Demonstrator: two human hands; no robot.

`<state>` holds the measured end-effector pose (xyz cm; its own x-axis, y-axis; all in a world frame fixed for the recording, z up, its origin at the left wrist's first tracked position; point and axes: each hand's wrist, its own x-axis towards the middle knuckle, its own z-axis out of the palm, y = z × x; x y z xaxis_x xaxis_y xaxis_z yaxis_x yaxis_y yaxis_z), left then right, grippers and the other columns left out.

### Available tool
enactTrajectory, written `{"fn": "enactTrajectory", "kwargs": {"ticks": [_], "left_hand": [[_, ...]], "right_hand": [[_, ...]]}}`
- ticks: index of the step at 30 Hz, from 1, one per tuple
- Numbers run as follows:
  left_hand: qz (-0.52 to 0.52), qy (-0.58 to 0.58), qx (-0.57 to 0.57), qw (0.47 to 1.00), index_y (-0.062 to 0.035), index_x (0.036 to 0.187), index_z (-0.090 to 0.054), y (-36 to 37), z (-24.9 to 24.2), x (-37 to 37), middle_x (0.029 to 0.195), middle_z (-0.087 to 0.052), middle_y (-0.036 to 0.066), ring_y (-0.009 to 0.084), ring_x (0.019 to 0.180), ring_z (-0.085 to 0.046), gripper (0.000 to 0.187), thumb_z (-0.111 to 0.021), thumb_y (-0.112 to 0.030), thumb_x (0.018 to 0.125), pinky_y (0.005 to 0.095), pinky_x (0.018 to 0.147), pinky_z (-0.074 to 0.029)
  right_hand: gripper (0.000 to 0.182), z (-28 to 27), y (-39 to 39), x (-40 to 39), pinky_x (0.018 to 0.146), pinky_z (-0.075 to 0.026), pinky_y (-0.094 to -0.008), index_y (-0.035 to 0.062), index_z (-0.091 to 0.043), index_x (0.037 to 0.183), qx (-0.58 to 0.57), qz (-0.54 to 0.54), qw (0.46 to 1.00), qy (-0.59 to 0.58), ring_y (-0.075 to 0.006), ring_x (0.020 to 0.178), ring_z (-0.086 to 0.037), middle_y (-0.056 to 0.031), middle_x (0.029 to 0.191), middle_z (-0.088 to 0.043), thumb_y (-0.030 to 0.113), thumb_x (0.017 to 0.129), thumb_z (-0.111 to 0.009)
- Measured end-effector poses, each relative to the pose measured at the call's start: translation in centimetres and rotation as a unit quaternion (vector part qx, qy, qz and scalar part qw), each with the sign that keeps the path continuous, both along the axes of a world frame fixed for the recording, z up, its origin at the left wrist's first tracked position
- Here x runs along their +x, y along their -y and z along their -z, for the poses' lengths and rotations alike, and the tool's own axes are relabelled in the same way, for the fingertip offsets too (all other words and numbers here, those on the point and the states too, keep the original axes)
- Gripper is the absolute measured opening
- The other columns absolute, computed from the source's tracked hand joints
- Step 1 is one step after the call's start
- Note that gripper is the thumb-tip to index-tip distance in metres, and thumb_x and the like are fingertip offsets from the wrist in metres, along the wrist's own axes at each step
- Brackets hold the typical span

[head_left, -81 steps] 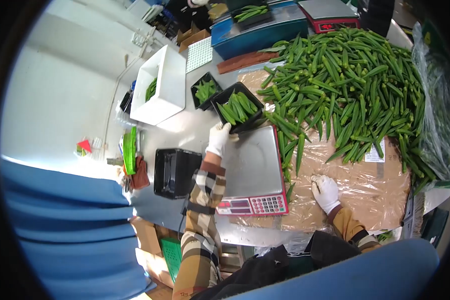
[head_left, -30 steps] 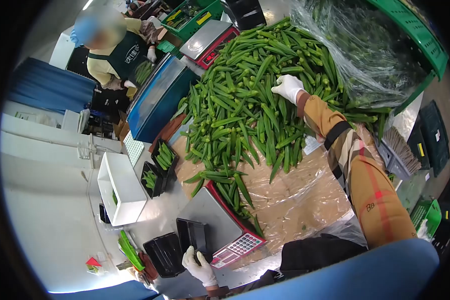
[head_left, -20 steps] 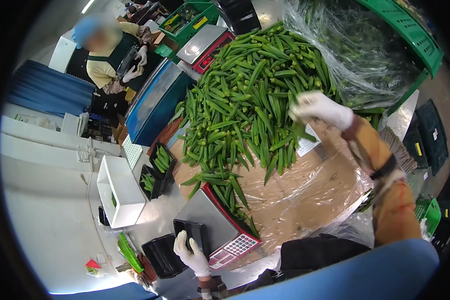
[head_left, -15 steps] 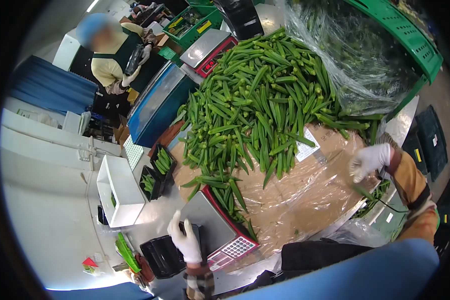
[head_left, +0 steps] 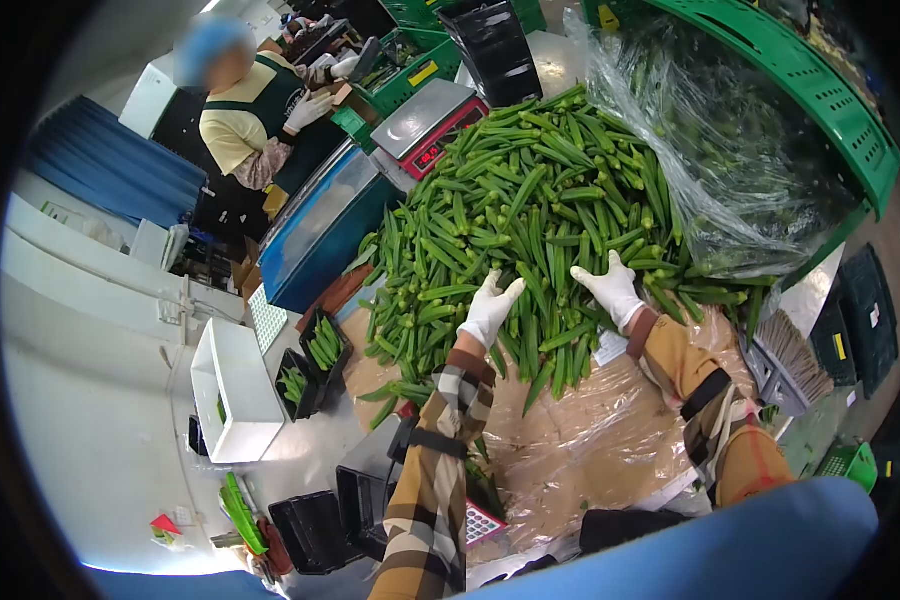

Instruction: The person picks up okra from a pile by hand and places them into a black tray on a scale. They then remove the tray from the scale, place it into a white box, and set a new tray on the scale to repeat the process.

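A large pile of green okra pods (head_left: 560, 190) covers the middle of the table. My left hand (head_left: 490, 308), in a white glove, reaches over the lower part of the pile with its thumb and fingers apart. My right hand (head_left: 612, 290), gloved the same way, lies at the pile's lower right edge, fingers spread. Neither hand holds anything that shows. Beneath the okra, brown cardboard (head_left: 590, 450) is covered by clear film. My left forearm hides most of the near scale, whose keypad (head_left: 480, 524) peeks out.
A green crate (head_left: 830, 90) lined with clear plastic stands upper right. A red scale (head_left: 425, 130), a blue box (head_left: 325, 235), black trays (head_left: 310, 530), two trays of okra (head_left: 325, 345) and a white bin (head_left: 235, 390) are leftward. A co-worker (head_left: 255, 120) stands beyond.
Both my hands have moved up to the okra, the left from the black trays, the right from the table's right side. The green strand near my right hand is gone from view. The co-worker's arms have shifted.
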<state>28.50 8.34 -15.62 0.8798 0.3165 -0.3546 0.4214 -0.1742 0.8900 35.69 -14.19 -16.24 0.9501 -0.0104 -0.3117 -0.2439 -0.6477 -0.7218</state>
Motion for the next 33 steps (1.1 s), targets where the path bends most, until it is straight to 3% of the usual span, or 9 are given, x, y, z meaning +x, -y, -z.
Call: {"fn": "enactTrajectory", "kwargs": {"ticks": [3, 5, 7, 9, 15, 21, 24, 27, 33], "left_hand": [[0.003, -0.027, -0.001, 1.0, 0.0058, 0.151, -0.029, 1.3, 0.7, 2.2, 0.142, -0.051, 0.026, 0.0286, 0.131, -0.051, 0.091, -0.075, -0.04, 0.087, 0.0334, 0.108, -0.04], [0.001, -0.023, 0.044, 0.999, 0.0031, 0.153, -0.027, 2.5, 2.0, 3.0, 0.141, -0.052, 0.023, 0.0269, 0.128, -0.053, 0.091, -0.073, -0.04, 0.088, 0.0324, 0.106, -0.041], [-0.08, -0.023, 0.031, 0.996, -0.0006, 0.153, -0.03, 3.5, 3.2, 3.2, 0.137, -0.056, 0.019, 0.0246, 0.124, -0.056, 0.082, -0.072, -0.033, 0.091, 0.0328, 0.101, -0.045], [-0.11, 0.071, -0.2, 0.971, -0.0035, 0.147, -0.038, 4.2, 3.0, 1.6, 0.131, -0.06, 0.012, 0.0202, 0.119, -0.058, 0.061, -0.067, -0.02, 0.096, 0.0328, 0.096, -0.049], [-0.135, 0.161, -0.269, 0.94, -0.0061, 0.143, -0.042, 9.4, -5.2, -8.4, 0.124, -0.06, 0.003, 0.0125, 0.108, -0.058, 0.051, -0.064, -0.009, 0.097, 0.0278, 0.093, -0.049], [-0.203, 0.012, -0.167, 0.965, -0.0015, 0.142, -0.045, 11.7, -2.4, -22.7, 0.127, -0.059, 0.005, 0.012, 0.112, -0.056, 0.054, -0.066, -0.006, 0.093, 0.027, 0.096, -0.047], [-0.189, 0.077, -0.028, 0.979, -0.002, 0.145, -0.043, 11.6, 1.8, -28.9, 0.142, -0.049, 0.011, 0.0213, 0.129, -0.048, 0.064, -0.068, -0.004, 0.087, 0.0329, 0.109, -0.039], [-0.189, 0.068, 0.182, 0.962, -0.003, 0.149, -0.038, 11.1, 3.4, -30.6, 0.148, -0.044, 0.017, 0.0327, 0.135, -0.04, 0.077, -0.072, -0.008, 0.081, 0.0401, 0.116, -0.029], [-0.109, 0.073, 0.413, 0.901, -0.0083, 0.151, -0.037, 10.2, 1.2, -22.3, 0.143, -0.048, 0.022, 0.04, 0.131, -0.044, 0.078, -0.073, -0.019, 0.082, 0.0488, 0.11, -0.033]], "right_hand": [[0.112, 2.0, -0.9, 0.1, 0.107, -0.043, -0.0367, -0.011, -0.024, 0.15, 0.383, 0.028, 0.918, -0.093, -0.0333, 0.126, -0.054, -0.0289, 0.14, -0.05, 0.05, 0.075, -0.081], [0.114, 2.7, -3.5, 0.6, 0.103, -0.045, -0.035, -0.0132, -0.017, 0.151, 0.254, -0.041, 0.96, -0.111, -0.0288, 0.128, -0.053, -0.0275, 0.145, -0.044, 0.045, 0.079, -0.082], [0.111, 1.6, -4.4, 0.6, 0.103, -0.045, -0.0348, -0.0156, -0.02, 0.149, 0.322, -0.037, 0.932, -0.161, -0.0278, 0.125, -0.055, -0.026, 0.142, -0.049, 0.045, 0.079, -0.082], [0.087, 1.6, -4.1, 0.6, 0.096, -0.05, -0.0361, -0.0106, -0.036, 0.142, 0.401, -0.073, 0.893, -0.191, -0.0251, 0.115, -0.06, -0.0205, 0.132, -0.057, 0.039, 0.084, -0.079], [0.038, -5.6, 0.3, -5.2, 0.086, -0.054, -0.0303, 0.0019, -0.062, 0.124, 0.519, -0.115, 0.774, -0.345, -0.0154, 0.099, -0.065, -0.0071, 0.113, -0.068, 0.019, 0.092, -0.071], [0.048, -2.6, 9.1, -9.0, 0.077, -0.056, -0.0295, 0.0033, -0.055, 0.134, 0.402, -0.2, 0.806, -0.386, -0.0146, 0.089, -0.067, -0.0063, 0.109, -0.068, 0.007, 0.088, -0.072], [0.057, 1.4, 13.5, -7.5, 0.083, -0.054, -0.0284, 0.0007, -0.051, 0.137, 0.224, -0.266, 0.927, -0.139, -0.0159, 0.096, -0.065, -0.0081, 0.112, -0.067, 0.006, 0.085, -0.073], [0.065, 0.0, 13.5, -7.2, 0.105, -0.044, -0.0388, 0.0051, -0.051, 0.14, -0.154, -0.27, 0.931, 0.194, -0.0298, 0.12, -0.057, -0.0143, 0.129, -0.062, 0.016, 0.08, -0.075], [0.077, -0.2, 4.3, -9.0, 0.116, -0.016, -0.0671, 0.0224, -0.047, 0.146, -0.19, -0.372, 0.886, 0.202, -0.0318, 0.143, -0.035, -0.0119, 0.15, -0.044, 0.046, 0.078, -0.076]]}}
